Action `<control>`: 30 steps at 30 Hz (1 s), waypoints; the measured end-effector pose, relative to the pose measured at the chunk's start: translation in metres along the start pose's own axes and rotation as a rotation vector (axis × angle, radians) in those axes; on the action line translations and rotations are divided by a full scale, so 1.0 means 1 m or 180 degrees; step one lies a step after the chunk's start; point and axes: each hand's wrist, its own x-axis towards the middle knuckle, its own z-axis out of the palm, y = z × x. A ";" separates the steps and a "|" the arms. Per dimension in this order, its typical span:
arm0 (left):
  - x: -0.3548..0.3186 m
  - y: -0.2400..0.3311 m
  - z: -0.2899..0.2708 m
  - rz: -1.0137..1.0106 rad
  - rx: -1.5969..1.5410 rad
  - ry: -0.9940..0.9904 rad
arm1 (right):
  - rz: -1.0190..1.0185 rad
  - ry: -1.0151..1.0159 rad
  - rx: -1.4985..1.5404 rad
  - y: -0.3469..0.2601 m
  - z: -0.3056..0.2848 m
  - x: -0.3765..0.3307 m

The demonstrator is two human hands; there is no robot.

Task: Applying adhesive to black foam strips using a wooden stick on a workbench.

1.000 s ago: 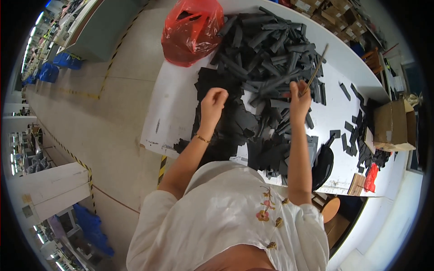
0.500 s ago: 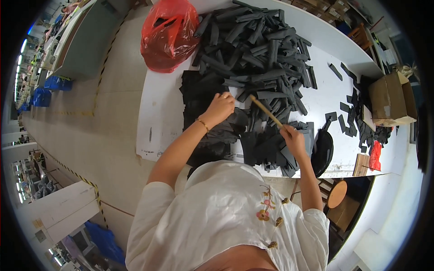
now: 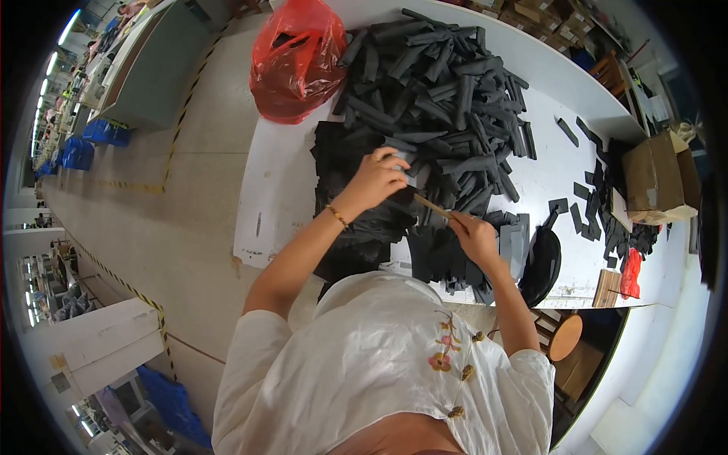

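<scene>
A big heap of dark grey rolled pieces (image 3: 447, 98) covers the far half of the white table (image 3: 277, 197). Flat black sheets (image 3: 349, 152) lie stacked in front of it. My left hand (image 3: 377, 178) grips a grey piece at the edge of the stack, fingers curled over it. My right hand (image 3: 472, 231) holds a thin wooden stick (image 3: 432, 206) whose far end points at the piece under my left hand. More flat black pieces (image 3: 444, 258) lie under my right hand.
A red plastic bag (image 3: 296, 61) stands at the table's far left corner. A cardboard box (image 3: 656, 178), scattered black strips (image 3: 599, 205) and a small red packet (image 3: 629, 273) lie at the right. A black bowl-like object (image 3: 542, 262) and a round stool (image 3: 567, 337) are nearby.
Both hands have come back from the pile toward me. My right hand picked up the wooden stick and drew it in close to my left hand, which now grips a grey piece.
</scene>
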 end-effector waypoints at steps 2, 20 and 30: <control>0.000 0.022 0.004 0.0389 0.0099 0.0087 | 0.0059 0.0006 0.0213 -0.017 0.017 0.009; -0.031 0.048 0.000 -0.2788 -0.5184 0.3020 | 0.0311 0.0275 0.0789 -0.090 0.105 -0.018; -0.045 -0.019 -0.032 -0.2640 -0.4857 0.3898 | 0.0501 -0.0761 0.1144 -0.055 0.030 -0.107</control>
